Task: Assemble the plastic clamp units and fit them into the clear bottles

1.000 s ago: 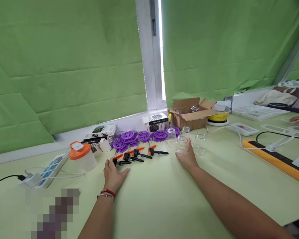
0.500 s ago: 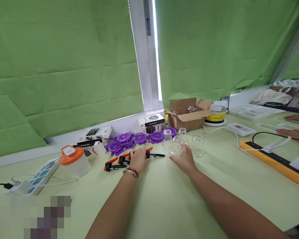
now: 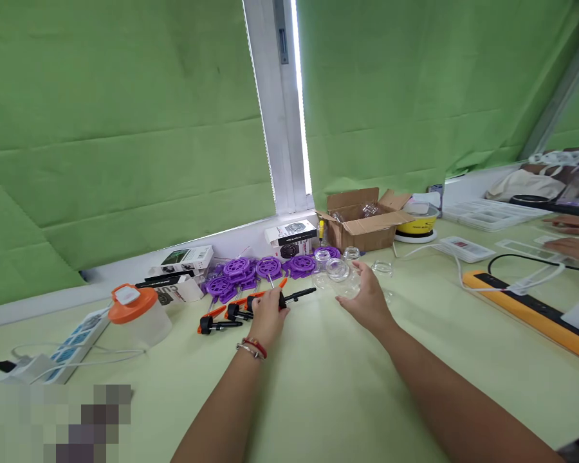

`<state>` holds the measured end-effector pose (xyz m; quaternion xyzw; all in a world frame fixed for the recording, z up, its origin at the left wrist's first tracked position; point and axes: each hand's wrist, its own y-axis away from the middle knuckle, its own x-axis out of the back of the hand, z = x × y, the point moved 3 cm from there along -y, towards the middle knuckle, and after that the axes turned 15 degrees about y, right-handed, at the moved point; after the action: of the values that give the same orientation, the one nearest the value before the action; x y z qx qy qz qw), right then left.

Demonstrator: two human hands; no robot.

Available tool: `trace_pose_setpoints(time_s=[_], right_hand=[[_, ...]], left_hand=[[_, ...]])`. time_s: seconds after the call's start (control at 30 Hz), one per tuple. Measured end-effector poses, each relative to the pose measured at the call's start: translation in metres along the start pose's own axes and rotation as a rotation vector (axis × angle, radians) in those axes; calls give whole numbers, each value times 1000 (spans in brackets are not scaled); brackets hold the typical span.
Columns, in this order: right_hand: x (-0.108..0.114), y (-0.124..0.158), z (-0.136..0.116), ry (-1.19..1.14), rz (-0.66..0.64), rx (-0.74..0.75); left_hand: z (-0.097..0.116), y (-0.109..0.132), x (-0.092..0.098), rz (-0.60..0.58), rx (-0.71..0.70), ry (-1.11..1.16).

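Note:
My left hand (image 3: 266, 314) is closed around an orange and black clamp tool (image 3: 296, 295), lifted a little off the green table (image 3: 318, 386). More such clamps (image 3: 219, 319) lie in a row to its left. My right hand (image 3: 368, 300) holds a small clear glass jar (image 3: 340, 275), tipped with its mouth toward me. Other clear jars (image 3: 381, 270) stand just behind and to the right. Purple plastic wheels (image 3: 251, 269) lie in a pile behind the clamps.
An orange-lidded plastic tub (image 3: 136, 312) and a white power strip (image 3: 72, 339) sit at left. Small boxes (image 3: 289, 236) and an open cardboard box (image 3: 364, 222) line the back wall. An orange power strip (image 3: 531, 305) lies at right, where another person's hands (image 3: 572, 235) rest.
My left hand moved right from the table by the left clamps and took hold of the rightmost clamp. My right hand picked up a glass jar and tipped it.

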<state>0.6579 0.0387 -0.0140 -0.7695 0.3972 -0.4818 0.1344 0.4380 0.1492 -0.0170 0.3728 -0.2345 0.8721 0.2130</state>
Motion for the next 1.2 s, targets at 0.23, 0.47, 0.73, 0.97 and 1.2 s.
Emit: trace_pose_setpoints(time_s=[0.23,0.47,0.73,0.97,1.2], right_hand=[[9,-1,-8,164,-110,225],[-5,20,-29,131,-313,490],[-8,37,-50,48,-426,564],[-16,48,-58,9,-510,570],[-22,52,-58,-28,-547,549]], left_hand=[[-13,55,42,143,189,890],[-26,90,37,98,252,1019],[-25,92,35,76,239,952],[-27,96,22,30,208,961],[-31,95,9,1,172,985]])
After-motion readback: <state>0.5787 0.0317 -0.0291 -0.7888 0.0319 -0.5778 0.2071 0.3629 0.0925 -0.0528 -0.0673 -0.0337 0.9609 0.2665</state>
